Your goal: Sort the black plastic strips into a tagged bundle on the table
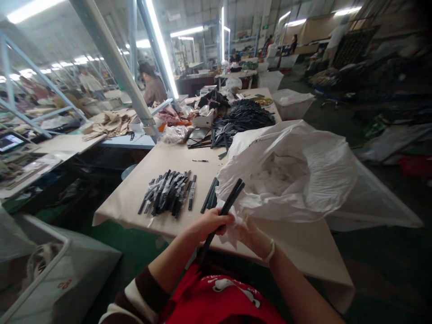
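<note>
My left hand point(214, 223) is closed around a small bundle of long black strips point(232, 196), tilted up to the right over the table's front edge. Just right of it, my right hand point(251, 234) is blurred and partly covered by a thin whitish piece of material point(232, 234); its fingers are hard to make out. A few more black strips point(209, 195) lie behind my left hand. On the left of the table point(124, 193) is a pile of black bundles wrapped with clear or white bands point(168, 191).
A large open white bag point(286, 171) takes up the table's right side. Farther back lie a heap of loose black strips point(243, 119), plastic bags point(175, 134) and a pen point(200, 160). A grey bin point(77, 265) stands lower left. A person point(153, 85) sits beyond a metal post point(118, 63).
</note>
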`<state>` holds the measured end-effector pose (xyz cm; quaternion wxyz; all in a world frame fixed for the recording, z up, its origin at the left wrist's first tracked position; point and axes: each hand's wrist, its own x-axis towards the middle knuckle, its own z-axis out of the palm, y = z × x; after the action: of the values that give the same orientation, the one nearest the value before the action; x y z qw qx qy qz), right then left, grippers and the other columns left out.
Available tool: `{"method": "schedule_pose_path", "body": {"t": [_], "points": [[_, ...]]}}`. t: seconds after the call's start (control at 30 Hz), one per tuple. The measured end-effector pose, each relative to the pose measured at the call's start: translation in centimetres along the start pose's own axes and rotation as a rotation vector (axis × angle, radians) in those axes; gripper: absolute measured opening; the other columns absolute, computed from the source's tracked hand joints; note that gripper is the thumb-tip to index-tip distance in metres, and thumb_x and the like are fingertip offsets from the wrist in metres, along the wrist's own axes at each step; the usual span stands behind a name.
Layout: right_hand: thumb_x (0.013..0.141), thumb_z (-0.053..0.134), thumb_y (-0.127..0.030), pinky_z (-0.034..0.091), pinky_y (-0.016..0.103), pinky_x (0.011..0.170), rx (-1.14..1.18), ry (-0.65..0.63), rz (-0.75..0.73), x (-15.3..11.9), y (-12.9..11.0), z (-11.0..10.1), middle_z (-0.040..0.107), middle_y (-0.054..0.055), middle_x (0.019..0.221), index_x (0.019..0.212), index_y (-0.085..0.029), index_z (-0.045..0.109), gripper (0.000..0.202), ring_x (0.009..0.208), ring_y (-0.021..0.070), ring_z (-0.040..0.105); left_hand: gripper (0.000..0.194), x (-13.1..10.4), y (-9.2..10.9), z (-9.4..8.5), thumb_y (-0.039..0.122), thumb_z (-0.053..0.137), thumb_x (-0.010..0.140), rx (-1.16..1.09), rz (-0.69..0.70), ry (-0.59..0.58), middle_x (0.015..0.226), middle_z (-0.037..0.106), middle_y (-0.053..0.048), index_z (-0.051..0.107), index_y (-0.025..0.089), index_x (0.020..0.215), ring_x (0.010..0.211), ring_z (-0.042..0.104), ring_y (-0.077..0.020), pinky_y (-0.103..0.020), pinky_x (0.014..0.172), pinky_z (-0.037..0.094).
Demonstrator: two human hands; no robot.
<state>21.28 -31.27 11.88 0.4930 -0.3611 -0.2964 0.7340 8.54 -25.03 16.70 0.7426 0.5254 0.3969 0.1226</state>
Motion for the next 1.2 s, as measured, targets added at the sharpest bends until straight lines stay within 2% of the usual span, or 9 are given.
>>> {"method": "schedule_pose_path", "body": {"t": [0.1,0.27,0.37,0.57,0.67,0.73,0.93,1.07,1.2], "points": [[0.073,0.050,-0.058,0.048,0.033,0.066,0.195,-0.050,0.025,1.4,-0.6,0.2,0.067,0.006,0.072,0.095,-0.015,0.064,0.051,0.065,0.0191,0.061,0.021,-0.9,0.5,0.3,0.033,0.058,0.066,0.074,-0.025,0.019,0.041,0.044,0.006,0.051,0.014,0.069,0.034,0.035,-0.0038,-0.017,0.035,0.020],[0.074,0.060,-0.037,0.047,0.025,0.067,0.383,0.120,-0.110,1.7,-0.7,-0.3,0.067,0.003,0.098,0.100,-0.022,0.062,0.030,0.077,0.0128,0.060,0.026,-1.7,1.6,-1.8,0.034,0.064,0.065,0.025,0.110,0.261,0.048,0.044,0.007,0.050,0.014,0.073,0.037,0.035,-0.0021,-0.016,0.036,0.021],[0.074,0.060,-0.037,0.039,0.020,0.047,0.190,0.231,-0.125,1.5,-0.3,0.4,0.068,0.003,0.092,0.096,-0.021,0.064,0.027,0.053,0.0070,0.051,0.027,-1.7,2.3,-2.4,0.037,0.063,0.066,0.030,0.180,0.350,0.046,0.041,0.008,0.049,0.015,0.073,0.036,0.034,-0.0023,-0.016,0.035,0.021],[0.067,0.065,-0.038,0.023,0.020,0.037,-0.393,0.168,-0.101,1.5,0.5,3.2,0.062,-0.001,0.059,0.073,-0.017,0.066,0.021,0.039,0.0049,0.034,0.019,-1.2,2.4,-1.4,0.031,0.059,0.067,0.151,0.248,0.476,0.049,0.046,0.007,0.049,0.015,0.070,0.037,0.040,-0.0028,-0.016,0.036,0.025],[0.067,0.064,-0.038,0.018,0.022,0.036,-0.488,0.105,0.020,1.4,1.0,3.5,0.061,0.000,0.054,0.065,-0.015,0.065,0.022,0.036,0.0048,0.030,0.020,-1.0,2.0,-1.4,0.032,0.058,0.069,0.164,0.252,0.474,0.052,0.048,0.006,0.050,0.014,0.071,0.036,0.039,-0.0022,-0.016,0.036,0.025],[0.065,0.065,-0.039,0.015,0.021,0.036,-0.393,0.079,0.024,1.3,1.0,3.4,0.058,-0.001,0.051,0.065,-0.015,0.063,0.025,0.036,0.0039,0.027,0.025,-1.3,1.7,-1.8,0.038,0.055,0.072,0.157,0.244,0.442,0.053,0.049,0.006,0.048,0.014,0.072,0.034,0.037,-0.0017,-0.016,0.034,0.023],[0.059,0.068,-0.049,0.009,0.019,0.035,0.055,0.289,-0.135,1.6,-1.2,2.0,0.037,-0.010,0.043,0.059,-0.018,0.046,0.038,0.035,0.0019,0.017,0.033,-5.9,-0.8,-2.5,0.049,0.047,0.076,0.110,0.291,0.458,0.061,0.053,0.006,0.041,0.018,0.084,0.029,0.031,0.0000,-0.014,0.030,0.017],[0.058,0.069,-0.048,0.009,0.020,0.033,0.093,0.284,-0.216,2.4,-2.0,1.9,0.039,-0.010,0.046,0.059,-0.019,0.042,0.040,0.035,0.0018,0.017,0.037,-9.6,-2.7,-1.3,0.053,0.043,0.077,0.125,0.212,0.363,0.055,0.051,0.006,0.043,0.017,0.085,0.031,0.038,-0.0028,-0.015,0.031,0.022],[0.060,0.067,-0.052,0.013,0.022,0.034,-0.028,0.431,-0.336,2.7,-1.9,2.7,0.034,-0.009,0.042,0.054,-0.020,0.038,0.043,0.036,0.0038,0.020,0.037,-10.7,-3.7,0.0,0.053,0.041,0.078,0.145,0.183,0.353,0.048,0.048,0.007,0.044,0.016,0.080,0.031,0.038,-0.0035,-0.015,0.031,0.023]]}}
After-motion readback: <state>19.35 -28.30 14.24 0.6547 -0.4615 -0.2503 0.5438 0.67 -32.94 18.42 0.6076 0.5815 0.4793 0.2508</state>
